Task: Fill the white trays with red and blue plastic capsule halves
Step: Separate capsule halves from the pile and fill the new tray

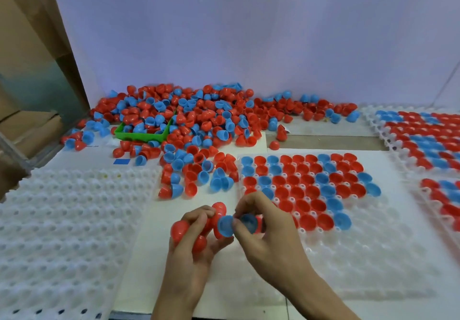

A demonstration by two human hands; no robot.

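Head view, single frame. Several red capsule halves (pixel 179 230) are gripped in the curled left hand (pixel 189 242), together with one blue half (pixel 225 225) at its fingertips. A second blue half (pixel 249 223) is pinched by the fingers of the right hand (pixel 267 232); the two hands are held close together, just above the near left corner of the centre tray (pixel 373 257). The far rows of that white tray are filled with red and blue halves, open side up; its near rows are seen unfilled. A white tray (pixel 62 220) at left holds no halves. Two trays at right, the far one (pixel 423 140) and the near one (pixel 443 200), are filled with mixed halves. A loose pile of halves (pixel 199 120) is spread across the worktop (pixel 323 143) at the back, partly burying a green bin (pixel 139 135), in which blue and red halves are held.
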